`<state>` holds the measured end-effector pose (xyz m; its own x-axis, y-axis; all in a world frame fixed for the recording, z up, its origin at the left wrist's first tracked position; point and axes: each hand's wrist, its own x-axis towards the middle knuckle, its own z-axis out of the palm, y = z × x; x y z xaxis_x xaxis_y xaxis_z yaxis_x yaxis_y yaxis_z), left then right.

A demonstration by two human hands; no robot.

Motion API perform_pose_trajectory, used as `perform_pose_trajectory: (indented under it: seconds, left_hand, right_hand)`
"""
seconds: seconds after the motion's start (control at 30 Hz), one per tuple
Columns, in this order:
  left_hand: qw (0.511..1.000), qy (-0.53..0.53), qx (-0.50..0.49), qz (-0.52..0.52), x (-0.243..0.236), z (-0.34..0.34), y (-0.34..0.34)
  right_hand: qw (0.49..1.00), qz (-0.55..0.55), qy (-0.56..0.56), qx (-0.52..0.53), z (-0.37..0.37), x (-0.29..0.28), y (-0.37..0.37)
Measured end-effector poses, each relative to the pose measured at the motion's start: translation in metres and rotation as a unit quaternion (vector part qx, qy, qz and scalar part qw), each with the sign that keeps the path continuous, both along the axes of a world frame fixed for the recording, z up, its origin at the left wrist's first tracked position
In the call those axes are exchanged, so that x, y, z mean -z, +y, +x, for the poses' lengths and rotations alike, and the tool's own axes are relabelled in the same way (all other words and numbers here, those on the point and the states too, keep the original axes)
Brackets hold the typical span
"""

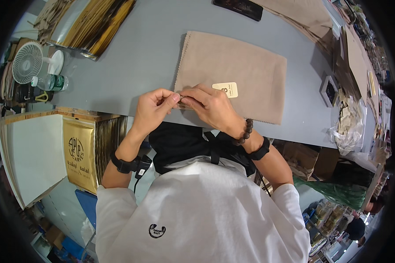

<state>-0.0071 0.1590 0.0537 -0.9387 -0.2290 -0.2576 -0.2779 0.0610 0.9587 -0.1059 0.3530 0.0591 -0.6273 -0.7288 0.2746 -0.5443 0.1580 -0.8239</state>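
A folded beige cloth (245, 55) with zigzag-cut edges lies on the grey table. On its lower part rests a small cream card label (231, 89) with rounded corners, partly covered by my right hand. My left hand (156, 107) and my right hand (210, 105) meet at the cloth's near left corner, thumbs and forefingers pinched together. Between the fingertips is something tiny and greyish that I cannot make out; it may be a bit of the cloth's edge. The right hand's other fingers curl over the cloth.
A black phone (239, 8) lies at the far edge, beside more beige cloth (300, 17). Gold packets (94, 24), a white fan (28, 62) and a water bottle (52, 82) stand at left. A small grey box (328, 91) and a clear plastic bag (350, 120) are at right.
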Motion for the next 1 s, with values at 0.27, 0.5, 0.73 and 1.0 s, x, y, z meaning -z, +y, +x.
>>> perform_pose_trajectory:
  seconds: [0.27, 0.5, 0.73, 1.0]
  left_hand:
    - [0.989, -0.082, 0.019, 0.124, -0.005, -0.003, -0.006]
    - [0.983, -0.106, 0.007, 0.153, -0.007, -0.005, -0.008]
    - [0.991, -0.077, 0.006, 0.11, -0.001, -0.004, -0.006]
    - [0.991, -0.074, 0.012, 0.11, 0.0, -0.004, -0.007]
  right_hand:
    - [0.998, -0.016, 0.06, 0.003, -0.001, 0.017, 0.002]
    - [0.993, -0.019, 0.117, -0.015, -0.002, 0.015, 0.004]
    - [0.995, -0.02, 0.101, 0.0, 0.0, 0.015, 0.003]
    - [0.994, -0.02, 0.107, -0.014, -0.001, 0.018, 0.002]
